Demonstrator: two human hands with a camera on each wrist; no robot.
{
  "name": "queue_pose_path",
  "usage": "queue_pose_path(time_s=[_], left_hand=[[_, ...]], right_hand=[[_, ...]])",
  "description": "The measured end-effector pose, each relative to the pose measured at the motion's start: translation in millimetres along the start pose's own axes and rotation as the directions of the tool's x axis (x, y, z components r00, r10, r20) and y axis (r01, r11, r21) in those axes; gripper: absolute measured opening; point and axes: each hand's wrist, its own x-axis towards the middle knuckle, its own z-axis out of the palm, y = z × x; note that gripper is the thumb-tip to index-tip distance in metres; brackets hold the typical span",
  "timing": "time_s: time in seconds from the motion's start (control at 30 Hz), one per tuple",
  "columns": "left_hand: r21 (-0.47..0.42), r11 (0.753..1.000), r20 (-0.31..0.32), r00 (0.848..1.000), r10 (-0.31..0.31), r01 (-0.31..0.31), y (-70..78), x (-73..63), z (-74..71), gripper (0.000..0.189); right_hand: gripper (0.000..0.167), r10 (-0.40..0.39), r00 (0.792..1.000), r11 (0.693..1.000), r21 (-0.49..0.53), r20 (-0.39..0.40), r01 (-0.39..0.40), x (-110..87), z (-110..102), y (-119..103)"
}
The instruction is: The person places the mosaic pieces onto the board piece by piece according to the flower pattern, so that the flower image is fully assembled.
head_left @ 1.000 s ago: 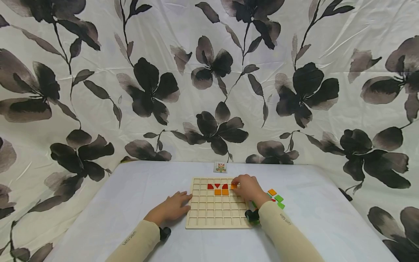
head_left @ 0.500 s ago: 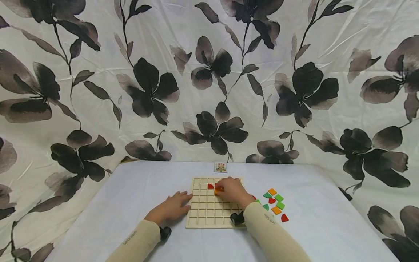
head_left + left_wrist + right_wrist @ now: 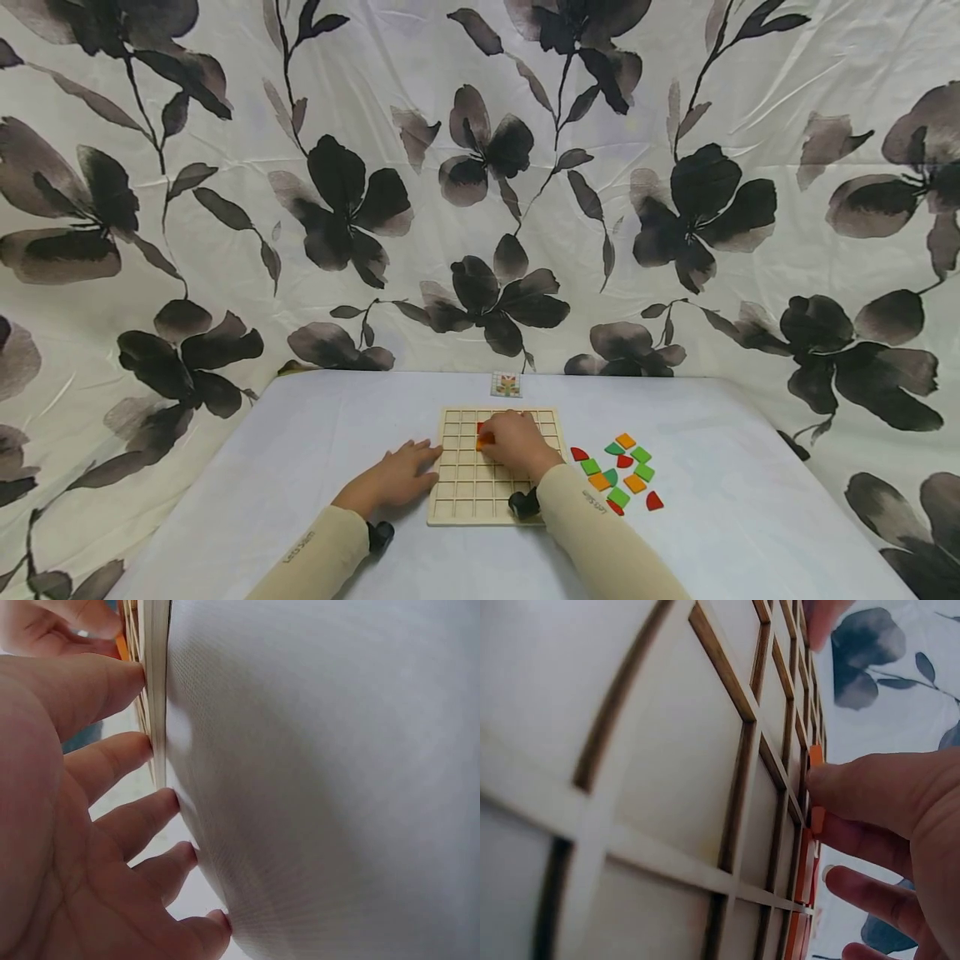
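A wooden grid board (image 3: 480, 492) lies on the white table. My right hand (image 3: 517, 442) is over its upper part, pinching an orange square tile (image 3: 817, 754) between thumb and finger, right at the grid. A red tile (image 3: 481, 427) shows just past the fingertips; more orange and red tiles (image 3: 802, 866) sit in cells beside the hand in the right wrist view, mostly covered by the hand in the head view. At the board's left edge my left hand (image 3: 393, 479) rests with fingers spread, its fingertips touching the wooden side in the left wrist view.
Right of the board lie several loose tiles: orange squares (image 3: 634, 483), green squares (image 3: 618, 497), red pieces (image 3: 654, 501) and teal pieces (image 3: 613, 448). A small patterned card (image 3: 507, 384) is behind the board. A floral cloth (image 3: 480, 208) hangs at the back.
My right hand has moved left across the board with the orange tile, from the right side to just below the leftmost red tile. The loose tiles have come into view. My left hand stays put.
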Motion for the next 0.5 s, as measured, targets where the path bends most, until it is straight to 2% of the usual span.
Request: queue_pose_path(time_s=[0.23,0.5], left_hand=[[0.011,1.0,-0.002,1.0,-0.001,0.001,0.4,0.3,0.7,0.052],[0.009,1.0,-0.005,1.0,-0.002,0.002,2.1,-0.9,-0.2,0.052]], right_hand=[[0.012,0.021,1.0,1.0,-0.002,-0.01,-0.021,-0.1,-0.5,-2.6],[0.011,0.039,0.999,0.996,0.076,-0.025,-0.037,0.3,0.3,-2.5]])
